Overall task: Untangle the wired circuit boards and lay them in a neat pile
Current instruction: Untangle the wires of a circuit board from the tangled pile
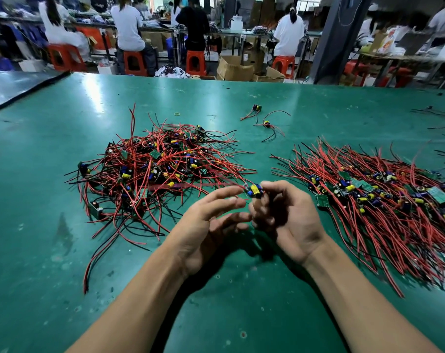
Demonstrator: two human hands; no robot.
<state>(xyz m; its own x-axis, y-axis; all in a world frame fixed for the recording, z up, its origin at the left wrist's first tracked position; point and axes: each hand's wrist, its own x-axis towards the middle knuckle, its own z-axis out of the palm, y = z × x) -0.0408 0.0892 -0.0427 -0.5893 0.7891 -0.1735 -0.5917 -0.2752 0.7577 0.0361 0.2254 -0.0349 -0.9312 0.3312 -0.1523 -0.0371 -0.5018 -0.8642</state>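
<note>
A small wired circuit board [254, 191] with a yellow capacitor on top is held up over the green table [241, 301], and everything here is placed from that held board. The right hand [287, 215] lies just right of it and below, palm turned up, fingers curled, its fingertips pinching the board at the hand's upper left end. The left hand [208, 222] lies just left of the board and lower, its fingers straight and spread, holding nothing. Its index fingertip reaches almost to the board's left edge, and whether it touches cannot be told. The board's red wires [203, 184] run off to the left as a blurred streak above the left hand's fingers.

Left of the board and farther back sits the tangled heap [152, 169], red and black leads crossing every way with green boards and blue and yellow parts buried among them. The blurred wires point toward its near right edge. Right of the board, apart from the right hand, lies the sorted pile [384, 197]: boards in a rough band, their wires fanning out mostly the same way. Well behind the board, two loose boards [257, 108] [266, 123] lie near each other, and a small rubber band [177, 113] lies behind and to the left. Far beyond, people sit on orange stools [196, 62] at other benches
</note>
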